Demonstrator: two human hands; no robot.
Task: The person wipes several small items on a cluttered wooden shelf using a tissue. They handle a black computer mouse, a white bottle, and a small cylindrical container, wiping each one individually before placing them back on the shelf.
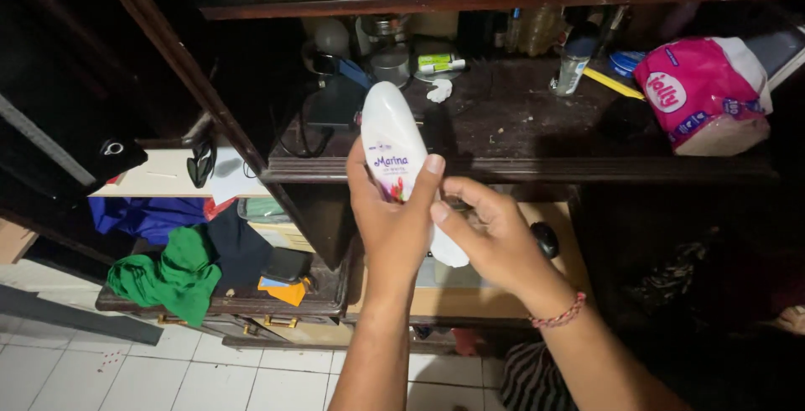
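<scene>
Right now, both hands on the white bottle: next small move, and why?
Probably twist the cap end with the right hand. The left hand already grips the white bottle around its middle, and the right fingers sit at its lower end, which they hide.

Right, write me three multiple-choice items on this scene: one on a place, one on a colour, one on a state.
1. Where does the pink package lie?
A. on the tiled floor
B. on the dark shelf, far right
C. in the left hand

2. What colour is the crumpled cloth at lower left?
A. green
B. yellow
C. white

3. How is the white bottle held?
A. lying on the shelf
B. gripped by the left hand, right hand at its lower end
C. untouched

Answers: B, it rests on the shelf's right end; A, it is plainly green; B, the left fingers wrap it.
</scene>
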